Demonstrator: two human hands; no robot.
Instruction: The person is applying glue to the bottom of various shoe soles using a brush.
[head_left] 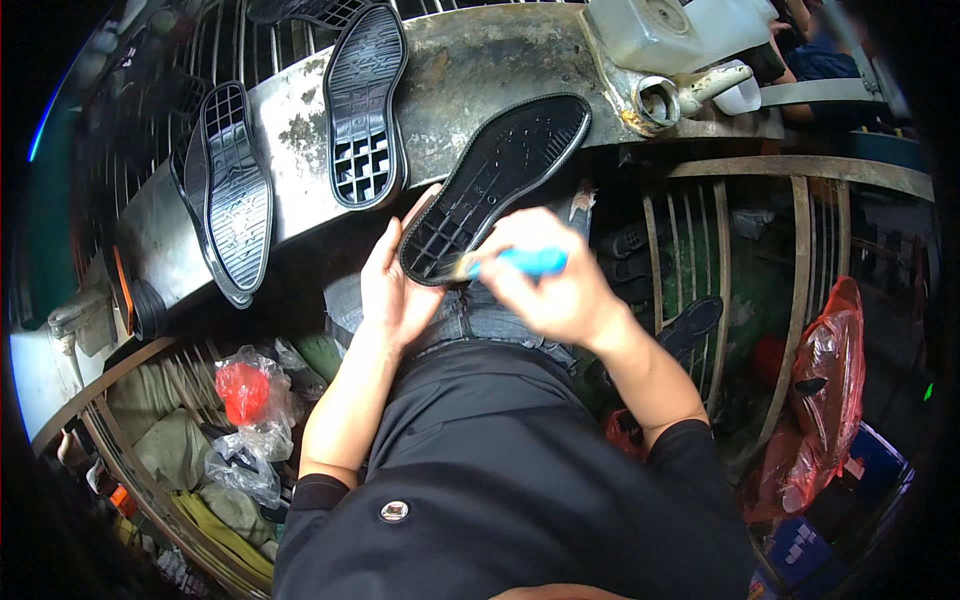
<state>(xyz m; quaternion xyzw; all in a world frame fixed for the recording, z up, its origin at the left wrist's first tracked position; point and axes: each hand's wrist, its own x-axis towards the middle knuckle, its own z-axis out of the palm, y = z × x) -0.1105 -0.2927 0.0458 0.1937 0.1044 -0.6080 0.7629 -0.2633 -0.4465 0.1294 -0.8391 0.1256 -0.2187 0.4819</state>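
Observation:
A black shoe sole point(490, 175) lies tilted in front of me, its gridded heel end toward my body and its toe over the metal bench. My left hand point(398, 280) is closed around the heel's left edge and supports it from beneath. My right hand point(545, 270), slightly blurred, grips a small brush with a blue handle point(535, 262). Its pale tip point(464, 266) meets the rim of the heel. Another black sole point(365, 110) rests on the bench just beyond, grid end nearest me. Farther left, soles point(236, 195) overlap at the bench's edge.
The worn metal bench point(450, 50) curves across the far side. A crusted pot point(655, 102) and translucent plastic containers point(650, 32) stand at its far right. Slatted metal racks point(720, 260) flank me. A red plastic bag point(825, 390) hangs at right; clear bags point(250, 440) lie at left.

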